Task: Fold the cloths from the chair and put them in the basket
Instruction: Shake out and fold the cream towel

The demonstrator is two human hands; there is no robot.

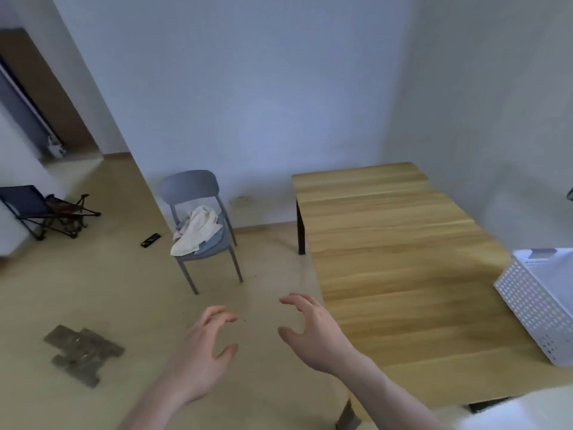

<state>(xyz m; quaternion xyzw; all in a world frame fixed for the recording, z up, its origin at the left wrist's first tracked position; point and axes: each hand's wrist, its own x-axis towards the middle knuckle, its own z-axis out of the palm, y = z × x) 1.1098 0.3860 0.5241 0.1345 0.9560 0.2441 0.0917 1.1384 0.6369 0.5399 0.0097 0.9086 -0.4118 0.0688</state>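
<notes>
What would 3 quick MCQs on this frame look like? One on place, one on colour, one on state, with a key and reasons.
1. Where do the cloths lie?
A. on the wooden table
B. on the seat of the chair
C. in the basket

2. What colour is the chair that holds the cloths?
A. grey
B. red
C. white

3. What state are the two hands in?
A. both shut on a cloth
B. one holds the basket
C. both open and holding nothing

Key:
1 B: the cloths sit in a crumpled heap on the chair seat, while the wooden table top is bare where it shows.
2 A: its back and legs are grey.
3 C: the left hand and the right hand hover with fingers spread, apart from the white basket at the table's right edge.
</notes>
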